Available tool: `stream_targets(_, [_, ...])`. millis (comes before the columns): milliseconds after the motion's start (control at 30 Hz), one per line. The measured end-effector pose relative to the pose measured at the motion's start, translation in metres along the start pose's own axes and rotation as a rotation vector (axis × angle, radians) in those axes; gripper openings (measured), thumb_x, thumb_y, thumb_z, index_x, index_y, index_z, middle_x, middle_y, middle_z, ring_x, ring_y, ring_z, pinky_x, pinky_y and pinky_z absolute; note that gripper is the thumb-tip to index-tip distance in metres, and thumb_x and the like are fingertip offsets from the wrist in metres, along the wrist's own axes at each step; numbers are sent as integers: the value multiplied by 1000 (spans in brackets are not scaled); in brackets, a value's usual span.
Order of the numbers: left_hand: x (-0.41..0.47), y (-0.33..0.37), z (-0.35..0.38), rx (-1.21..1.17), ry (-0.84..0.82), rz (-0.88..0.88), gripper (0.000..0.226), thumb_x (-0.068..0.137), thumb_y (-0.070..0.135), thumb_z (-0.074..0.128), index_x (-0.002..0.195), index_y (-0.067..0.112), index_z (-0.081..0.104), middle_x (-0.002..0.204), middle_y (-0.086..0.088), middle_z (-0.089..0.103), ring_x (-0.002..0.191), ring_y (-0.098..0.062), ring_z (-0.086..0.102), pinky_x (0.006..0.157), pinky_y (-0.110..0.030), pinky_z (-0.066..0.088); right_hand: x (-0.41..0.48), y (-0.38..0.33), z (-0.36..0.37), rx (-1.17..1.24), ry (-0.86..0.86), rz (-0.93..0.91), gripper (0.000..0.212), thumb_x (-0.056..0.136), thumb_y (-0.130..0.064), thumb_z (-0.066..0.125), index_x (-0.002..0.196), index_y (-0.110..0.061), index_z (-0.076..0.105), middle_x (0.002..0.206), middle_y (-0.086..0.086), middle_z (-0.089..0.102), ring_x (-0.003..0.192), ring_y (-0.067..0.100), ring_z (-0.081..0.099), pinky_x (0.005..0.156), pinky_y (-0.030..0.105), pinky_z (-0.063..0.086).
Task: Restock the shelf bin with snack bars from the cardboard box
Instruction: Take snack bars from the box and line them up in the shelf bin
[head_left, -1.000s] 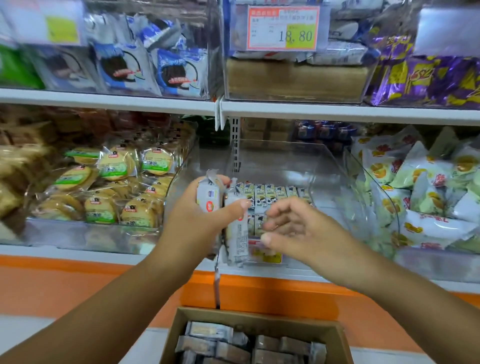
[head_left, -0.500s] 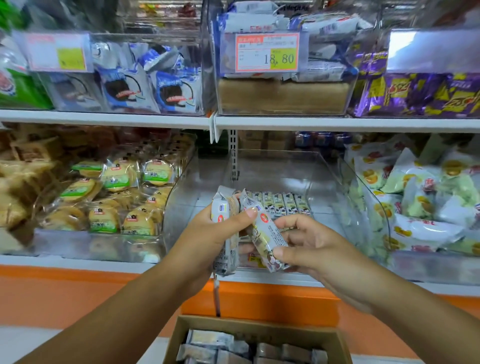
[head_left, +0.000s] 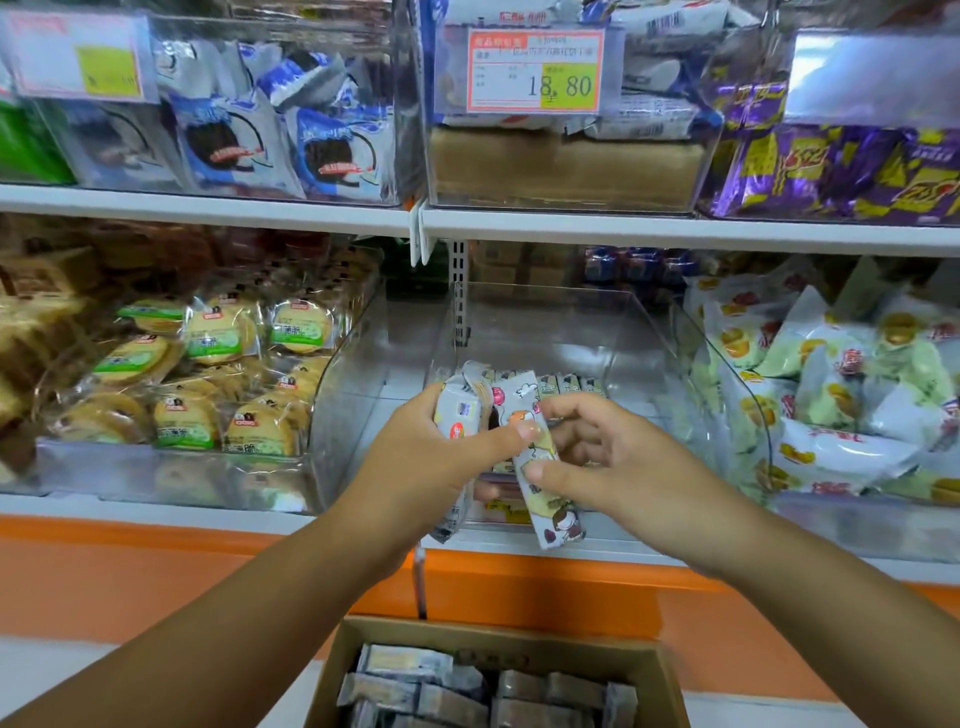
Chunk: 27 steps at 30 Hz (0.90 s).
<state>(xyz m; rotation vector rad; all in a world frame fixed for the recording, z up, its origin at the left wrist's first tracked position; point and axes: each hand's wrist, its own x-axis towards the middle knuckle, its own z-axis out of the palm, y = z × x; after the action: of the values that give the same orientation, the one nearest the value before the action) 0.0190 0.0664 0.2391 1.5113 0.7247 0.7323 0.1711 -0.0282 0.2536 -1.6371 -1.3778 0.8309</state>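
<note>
My left hand (head_left: 431, 457) grips a small bunch of wrapped snack bars (head_left: 462, 410) upright in front of the clear shelf bin (head_left: 613, 332). One bar (head_left: 550, 499) with a cartoon print tilts out of the bunch, and my right hand (head_left: 608, 457) pinches it between thumb and fingers. A short row of the same bars (head_left: 569, 384) stands on the bin's floor behind my hands. At the bottom of the view, the open cardboard box (head_left: 670, 675) holds several more bars (head_left: 415, 686).
A clear bin of round green-labelled cakes (head_left: 208, 374) stands to the left, and a bin of white and yellow packets (head_left: 831, 395) to the right. The upper shelf (head_left: 675, 231) carries more bins and an 18.80 price tag (head_left: 535, 70). An orange base panel (head_left: 156, 577) runs below.
My right hand has closed on the tilted bar and drawn it lower out of the bunch. Both hands sit a little higher against the bin.
</note>
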Motion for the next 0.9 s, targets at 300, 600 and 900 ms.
stream_targets(300, [16,-12,-43,453,314,83,36,75,40,79,104,32,59,82,-3,66,68,-28,67,44,-25,40,32,16,-78,-261,170,13,60,79,-16,75,119,-47,42,106,2,62,77,29,70,79,45,58])
stream_targets(600, [26,-30,-45,425,258,-59,24,85,19,73,100,29,58,77,0,66,65,-19,67,37,-16,36,86,25,-97,-911,-128,214,39,73,-30,81,92,-32,48,88,-5,55,77,14,54,64,30,42])
stream_targets(900, [31,-35,-44,367,237,-18,23,87,11,69,94,31,59,83,-1,68,66,-21,65,35,-12,37,138,50,-79,-890,-421,633,40,82,10,67,117,3,48,114,22,55,58,19,69,55,24,58])
